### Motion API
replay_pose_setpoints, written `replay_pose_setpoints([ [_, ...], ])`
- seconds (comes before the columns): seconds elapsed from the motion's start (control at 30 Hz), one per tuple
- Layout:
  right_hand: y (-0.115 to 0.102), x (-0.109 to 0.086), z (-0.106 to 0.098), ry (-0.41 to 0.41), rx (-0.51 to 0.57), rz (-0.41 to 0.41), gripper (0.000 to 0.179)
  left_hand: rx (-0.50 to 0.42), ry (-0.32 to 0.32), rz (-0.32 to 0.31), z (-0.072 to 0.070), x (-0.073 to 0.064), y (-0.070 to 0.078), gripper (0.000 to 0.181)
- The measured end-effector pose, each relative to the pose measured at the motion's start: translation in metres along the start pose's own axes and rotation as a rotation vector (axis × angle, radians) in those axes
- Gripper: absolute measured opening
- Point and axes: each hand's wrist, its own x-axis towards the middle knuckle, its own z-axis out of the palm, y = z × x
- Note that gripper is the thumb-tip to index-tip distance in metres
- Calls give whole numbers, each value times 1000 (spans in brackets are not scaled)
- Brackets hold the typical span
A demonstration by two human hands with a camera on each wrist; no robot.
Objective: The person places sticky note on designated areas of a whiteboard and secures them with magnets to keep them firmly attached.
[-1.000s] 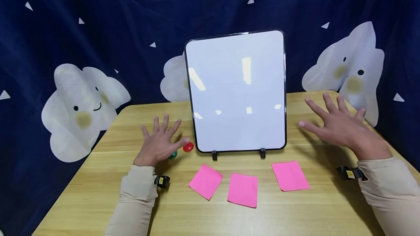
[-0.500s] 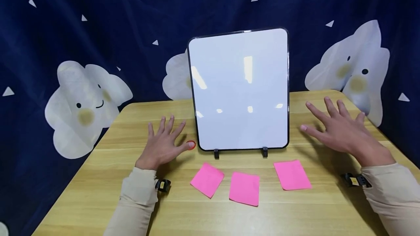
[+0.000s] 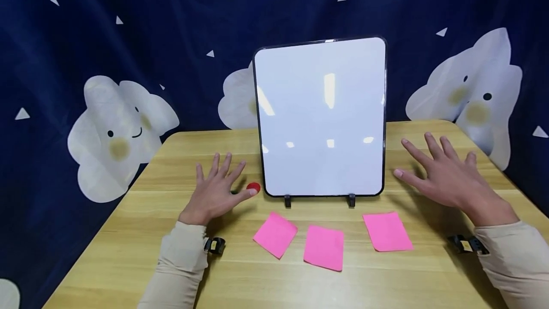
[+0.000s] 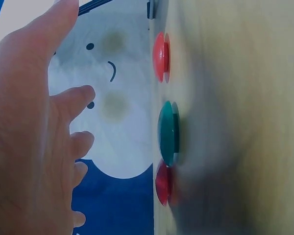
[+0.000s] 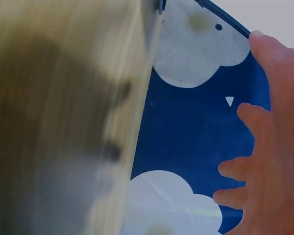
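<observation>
My left hand point(image 3: 214, 197) hovers over the table with its fingers spread and holds nothing. Beyond its thumb tip a round red button magnet point(image 3: 253, 186) shows in the head view. From the left wrist, a red magnet point(image 4: 159, 57), a green magnet point(image 4: 167, 133) and a darker red magnet point(image 4: 161, 182) stand in a row beneath the hand. The head view hides the latter two. On the right side, my right hand point(image 3: 454, 182) is raised above the table, fingers splayed, also holding nothing. Between the hands stands a whiteboard point(image 3: 321, 118) with a black frame.
Two small black feet prop the whiteboard on the wooden table point(image 3: 257, 285). In front of it lie three pink sticky notes: a left note point(image 3: 276, 235), a middle note point(image 3: 323, 248) and a right note point(image 3: 388, 231). A dark blue cloud-print curtain point(image 3: 193, 8) hangs behind.
The head view has shifted, so the scene sits slightly further right. My left hand has lowered a little and now covers the green magnet in the head view. Both hands stay spread.
</observation>
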Motion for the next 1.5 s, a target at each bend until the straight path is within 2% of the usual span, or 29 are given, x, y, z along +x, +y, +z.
replay_pose_setpoints([
  [0.33,4,-12,11,39,13,-5,87,-35,-11,0,7,-1,7,92],
  [0.57,4,-16,12,35,24,-14,86,-11,-13,13,6,-1,6,88],
  [0.97,-6,-20,9,46,73,-43,84,8,-14,37,4,-2,6,85],
  [1.3,-15,-21,7,72,35,-85,84,6,-16,49,5,-1,7,84],
  [1.5,-18,-22,7,50,31,-83,83,19,57,101,5,1,8,77],
])
